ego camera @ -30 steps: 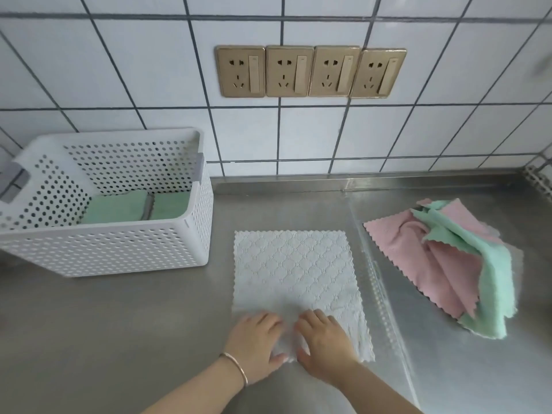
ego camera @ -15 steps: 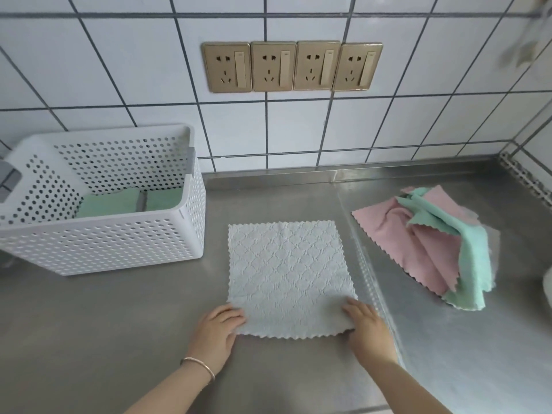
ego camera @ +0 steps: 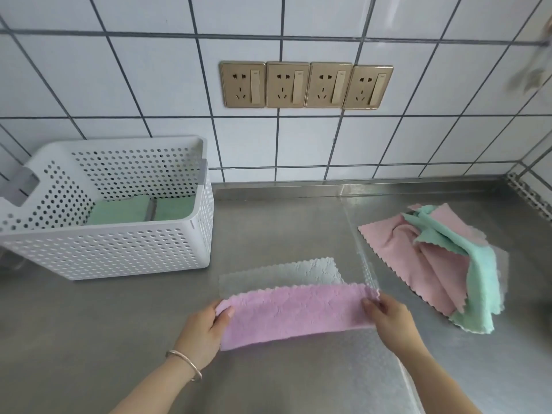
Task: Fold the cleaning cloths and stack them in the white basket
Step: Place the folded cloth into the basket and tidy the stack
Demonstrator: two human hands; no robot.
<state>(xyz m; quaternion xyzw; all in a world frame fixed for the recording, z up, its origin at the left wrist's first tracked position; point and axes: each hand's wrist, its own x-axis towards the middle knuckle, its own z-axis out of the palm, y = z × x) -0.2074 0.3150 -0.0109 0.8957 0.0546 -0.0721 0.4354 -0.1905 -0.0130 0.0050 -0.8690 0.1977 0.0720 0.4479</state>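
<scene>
A cleaning cloth (ego camera: 295, 312) lies on the steel counter, white on one face and pink on the other. Its near edge is lifted and turned over towards the wall, so the pink underside faces me and a white strip shows behind. My left hand (ego camera: 206, 330) pinches the cloth's left corner. At the right corner my right hand (ego camera: 388, 318) pinches it too. The white perforated basket (ego camera: 119, 249) stands at the left against the wall, with folded green cloths (ego camera: 119, 213) inside.
A loose pile of pink and green cloths (ego camera: 442, 258) lies on the counter at the right. The tiled wall behind carries a row of gold sockets (ego camera: 304, 85). A raised seam (ego camera: 367, 270) runs across the counter between the cloth and the pile.
Both hands slid out to the near corners of the flat white cloth, took hold, and lifted the near edge up and forward, baring its pink underside.
</scene>
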